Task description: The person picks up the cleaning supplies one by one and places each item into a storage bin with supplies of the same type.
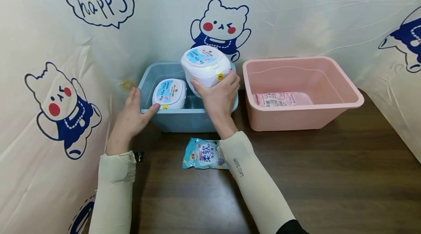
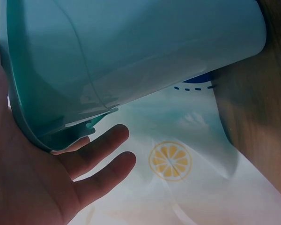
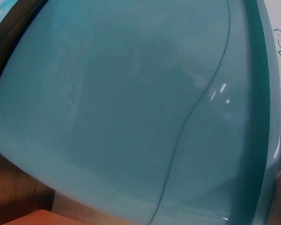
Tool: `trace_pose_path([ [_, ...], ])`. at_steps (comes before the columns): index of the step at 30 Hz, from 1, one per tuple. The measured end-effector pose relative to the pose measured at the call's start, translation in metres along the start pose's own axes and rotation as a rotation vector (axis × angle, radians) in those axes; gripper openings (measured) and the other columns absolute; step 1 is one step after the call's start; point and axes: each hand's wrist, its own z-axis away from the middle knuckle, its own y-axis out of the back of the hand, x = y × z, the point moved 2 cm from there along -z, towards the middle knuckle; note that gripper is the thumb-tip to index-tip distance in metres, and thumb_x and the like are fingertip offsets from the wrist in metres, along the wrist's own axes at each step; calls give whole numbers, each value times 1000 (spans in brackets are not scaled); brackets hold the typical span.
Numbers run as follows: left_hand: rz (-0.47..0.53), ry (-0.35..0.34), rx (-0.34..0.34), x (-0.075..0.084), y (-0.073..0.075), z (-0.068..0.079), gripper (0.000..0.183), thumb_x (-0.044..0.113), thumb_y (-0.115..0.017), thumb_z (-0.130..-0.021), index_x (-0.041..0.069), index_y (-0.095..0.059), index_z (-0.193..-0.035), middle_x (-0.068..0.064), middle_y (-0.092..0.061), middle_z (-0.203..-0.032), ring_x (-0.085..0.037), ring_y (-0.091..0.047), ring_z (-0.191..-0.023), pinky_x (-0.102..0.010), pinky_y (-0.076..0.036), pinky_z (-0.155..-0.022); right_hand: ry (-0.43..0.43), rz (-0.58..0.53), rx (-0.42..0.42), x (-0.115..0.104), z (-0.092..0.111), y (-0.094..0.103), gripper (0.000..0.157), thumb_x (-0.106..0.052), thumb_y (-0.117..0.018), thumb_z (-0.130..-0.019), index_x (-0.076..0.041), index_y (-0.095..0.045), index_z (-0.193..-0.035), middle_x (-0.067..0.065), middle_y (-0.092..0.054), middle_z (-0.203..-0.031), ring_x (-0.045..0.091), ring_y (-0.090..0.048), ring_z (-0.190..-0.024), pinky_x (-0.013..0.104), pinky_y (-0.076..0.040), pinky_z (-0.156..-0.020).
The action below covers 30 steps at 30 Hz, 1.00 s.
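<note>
A white lidded tub [image 1: 207,62] with a blue label, slightly tilted, is held by my right hand [image 1: 218,95] over the right half of the blue bin [image 1: 184,121]. Its thumb is on the tub's front. My left hand [image 1: 129,120] grips the bin's left front corner, thumb over the rim and fingers outside. In the left wrist view, two fingers [image 2: 105,176] stick out past the bin wall [image 2: 154,47]. A second white tub [image 1: 169,93] sits inside the bin's left half. The bin's wall [image 3: 122,103] fills most of the right wrist view, hiding the right hand's grip.
To the right stands a pink bin [image 1: 283,119] with a pink packet [image 1: 275,99] lying inside. A blue packet [image 1: 202,153] lies on the brown wooden table [image 1: 329,175] before the blue bin, partly behind my right sleeve. A printed cloth [image 1: 158,18] rises behind.
</note>
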Motion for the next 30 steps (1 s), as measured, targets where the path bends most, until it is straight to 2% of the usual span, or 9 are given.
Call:
trace_pose_path([
  [5, 11, 0, -3, -2, -2, 1, 102, 74, -38, -84, 12, 9, -151, -13, 9, -157, -50, -12, -135, -73, -20, -93, 2, 72, -20, -1, -3, -3, 107, -70, -70, -64, -18, -19, -142, 1, -35, -129, 14, -35, -114, 33, -43, -89],
  [7, 15, -5, -3, -2, -3, 1, 102, 74, -38, -84, 12, 9, -151, -13, 9, -157, -49, -12, -136, -73, -19, -94, 14, 84, -24, -1, -5, -4, 111, -69, -70, -64, -20, -13, -146, 2, -35, -131, 16, -34, -115, 34, -43, -89],
  [11, 14, -11, 1, -2, -3, 2, 102, 73, -38, -85, 10, 8, -151, -13, 10, -157, -48, -11, -136, -71, -19, -95, 68, 112, -57, -1, -9, -5, 113, -68, -68, -67, -40, 4, -149, 8, -33, -131, 19, -34, -114, 36, -45, -85],
  [14, 9, -7, 5, -1, -2, 1, 103, 74, -37, -84, 10, 8, -151, -13, 10, -156, -49, -11, -136, -72, -19, -95, 111, 132, -87, 0, -12, -5, 106, -68, -67, -69, -49, 2, -147, 10, -33, -129, 20, -34, -111, 36, -46, -81],
  [18, 12, 2, 5, -1, -2, 1, 103, 75, -37, -83, 11, 8, -151, -12, 10, -157, -49, -11, -136, -73, -20, -93, 137, 150, -100, 0, -14, -6, 100, -67, -66, -70, -40, -13, -149, 11, -33, -128, 21, -34, -111, 35, -44, -80],
  [23, 11, 8, 10, -1, -2, 1, 103, 75, -37, -83, 12, 8, -151, -12, 9, -157, -49, -12, -136, -72, -21, -93, 127, 228, -113, 0, -17, -7, 98, -67, -66, -70, -29, -20, -148, 12, -35, -128, 23, -35, -111, 36, -45, -80],
  [30, 5, 9, 15, 0, -3, 2, 104, 75, -37, -83, 11, 8, -151, -12, 9, -157, -48, -12, -136, -71, -20, -96, 82, 345, -166, -3, -19, -13, 91, -64, -68, -71, -21, -28, -140, 14, -36, -123, 29, -37, -107, 41, -48, -76],
])
